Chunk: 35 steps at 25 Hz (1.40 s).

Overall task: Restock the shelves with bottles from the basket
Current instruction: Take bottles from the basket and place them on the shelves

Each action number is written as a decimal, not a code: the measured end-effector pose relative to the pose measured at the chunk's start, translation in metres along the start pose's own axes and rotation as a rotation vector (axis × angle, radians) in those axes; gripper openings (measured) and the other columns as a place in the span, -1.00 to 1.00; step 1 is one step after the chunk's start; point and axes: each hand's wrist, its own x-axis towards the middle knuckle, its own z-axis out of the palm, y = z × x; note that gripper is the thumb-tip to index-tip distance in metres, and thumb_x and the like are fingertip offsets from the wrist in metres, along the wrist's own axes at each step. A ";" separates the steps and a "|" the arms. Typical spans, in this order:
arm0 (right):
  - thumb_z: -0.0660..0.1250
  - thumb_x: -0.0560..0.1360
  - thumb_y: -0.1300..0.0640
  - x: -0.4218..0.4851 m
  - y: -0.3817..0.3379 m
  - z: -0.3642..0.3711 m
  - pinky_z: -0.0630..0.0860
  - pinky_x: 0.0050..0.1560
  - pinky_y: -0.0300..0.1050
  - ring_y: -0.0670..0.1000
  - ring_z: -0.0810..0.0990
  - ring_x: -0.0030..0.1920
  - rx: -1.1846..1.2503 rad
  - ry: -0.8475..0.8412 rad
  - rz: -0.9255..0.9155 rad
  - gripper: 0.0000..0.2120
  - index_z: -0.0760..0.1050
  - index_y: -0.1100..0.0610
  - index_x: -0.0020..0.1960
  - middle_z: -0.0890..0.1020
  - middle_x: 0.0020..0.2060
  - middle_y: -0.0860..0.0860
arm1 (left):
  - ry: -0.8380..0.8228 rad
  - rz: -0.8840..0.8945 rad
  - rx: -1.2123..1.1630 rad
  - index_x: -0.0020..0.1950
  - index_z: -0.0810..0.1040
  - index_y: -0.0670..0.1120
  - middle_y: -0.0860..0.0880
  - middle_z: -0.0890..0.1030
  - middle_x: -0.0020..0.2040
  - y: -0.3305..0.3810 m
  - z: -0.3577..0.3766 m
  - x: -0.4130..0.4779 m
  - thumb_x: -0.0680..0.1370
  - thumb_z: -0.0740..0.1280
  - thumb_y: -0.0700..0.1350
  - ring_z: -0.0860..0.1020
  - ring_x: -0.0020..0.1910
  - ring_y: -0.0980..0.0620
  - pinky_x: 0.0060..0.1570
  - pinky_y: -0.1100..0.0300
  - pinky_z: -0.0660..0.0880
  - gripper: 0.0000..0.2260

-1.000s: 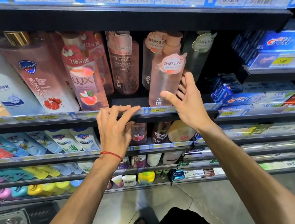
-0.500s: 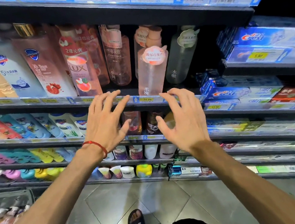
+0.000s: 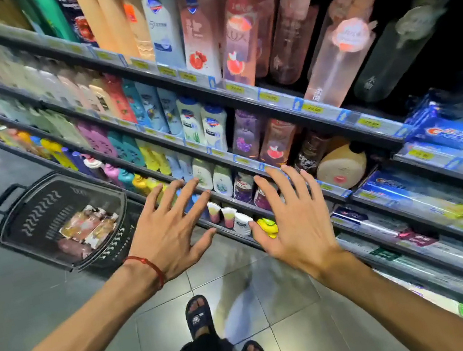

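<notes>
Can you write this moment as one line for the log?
left grip: open, empty | right grip: open, empty | basket: on floor, bottles inside | shelves: stocked

We logged a single view, from the wide-angle camera on the person's head, facing forward and down along both forearms from standing height. The frame was rolled, so the shelves (image 3: 272, 97) ran slantwise from upper left to lower right, nearest at the right edge. The left hand (image 3: 169, 232) and right hand (image 3: 298, 225) sat close, near mid-frame, with the basket (image 3: 42, 215) farther off on the floor (image 3: 15, 306) at left and a sandalled foot (image 3: 199, 317) near the bottom edge.
</notes>
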 end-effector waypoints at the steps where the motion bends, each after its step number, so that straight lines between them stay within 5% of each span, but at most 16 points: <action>1: 0.27 0.50 -0.27 0.000 -0.014 0.005 0.20 0.57 0.25 0.19 0.34 0.54 -0.007 -0.020 -0.027 -0.29 0.40 0.09 0.54 0.45 0.50 0.11 | -0.031 -0.026 0.004 0.52 0.43 -0.01 -0.17 0.43 0.51 -0.005 0.003 -0.015 0.57 0.21 0.31 0.41 0.43 -0.25 0.44 -0.22 0.30 -0.38; 9: 0.27 0.51 -0.29 0.030 -0.155 0.042 0.23 0.55 0.24 0.17 0.40 0.49 0.039 -0.075 -0.236 -0.29 0.41 0.10 0.52 0.46 0.49 0.11 | -0.155 -0.244 -0.033 0.55 0.40 -0.02 -0.17 0.42 0.52 -0.091 0.040 -0.133 0.57 0.15 0.35 0.39 0.46 -0.26 0.43 -0.23 0.32 -0.34; 20: 0.30 0.53 -0.29 0.107 -0.376 0.110 0.19 0.58 0.24 0.21 0.38 0.53 0.114 -0.048 -0.266 -0.30 0.46 0.14 0.51 0.48 0.49 0.14 | -0.181 -0.408 -0.118 0.50 0.44 -0.05 -0.17 0.45 0.47 -0.300 0.079 -0.220 0.55 0.19 0.32 0.40 0.42 -0.25 0.40 -0.20 0.37 -0.36; 35: 0.25 0.57 -0.29 0.318 -0.476 0.238 0.15 0.57 0.19 0.19 0.27 0.60 0.118 -0.186 -0.116 -0.30 0.38 0.10 0.56 0.40 0.56 0.10 | -0.268 -0.324 -0.114 0.58 0.33 -0.02 -0.12 0.35 0.55 -0.546 0.178 -0.104 0.58 0.13 0.32 0.32 0.49 -0.23 0.48 -0.24 0.25 -0.34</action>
